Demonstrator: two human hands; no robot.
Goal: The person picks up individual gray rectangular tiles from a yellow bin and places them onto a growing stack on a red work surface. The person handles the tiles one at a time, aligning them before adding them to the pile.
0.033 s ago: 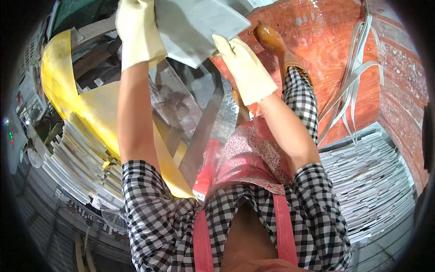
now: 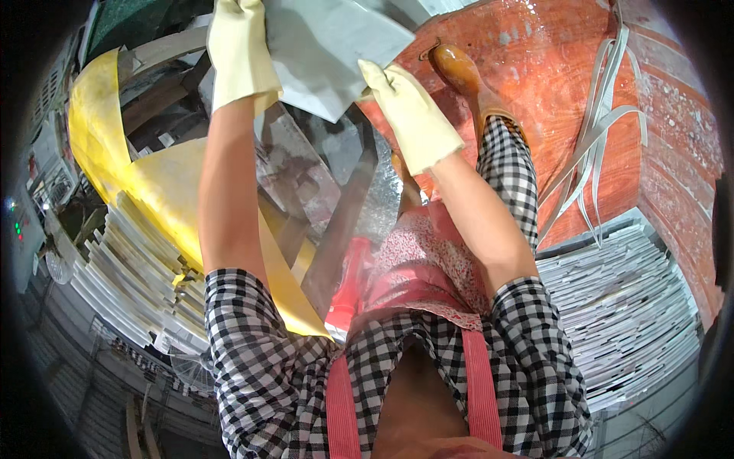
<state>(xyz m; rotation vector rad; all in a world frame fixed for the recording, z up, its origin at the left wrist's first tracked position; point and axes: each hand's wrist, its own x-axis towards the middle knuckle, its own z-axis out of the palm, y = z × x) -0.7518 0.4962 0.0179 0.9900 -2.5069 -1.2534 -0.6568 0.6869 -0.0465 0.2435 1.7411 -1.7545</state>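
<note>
A flat, smooth grey slab [image 2: 332, 46] with straight edges, like a stone tile, is held tilted at the top of the head view. Its far part runs out of the picture. Both hands wear pale yellow rubber gloves. My left hand [image 2: 243, 53] is at the slab's left edge, with its fingertips cut off by the frame. My right hand [image 2: 405, 107] grips the slab's lower right edge, its thumb against the near face and its other fingers hidden behind.
Left stands a curved yellow sheet [image 2: 99, 130] beside a stack of pale slabs [image 2: 126, 260]. Another dense stack of thin pale pieces [image 2: 623, 314] is at the right. White straps [image 2: 596, 130] lie across a wet orange-red board [image 2: 550, 76]. A red object [image 2: 348, 279] sits by my apron.
The slab has shifted slightly right and towards me. My left hand has moved a little right with it; my right hand has barely moved.
</note>
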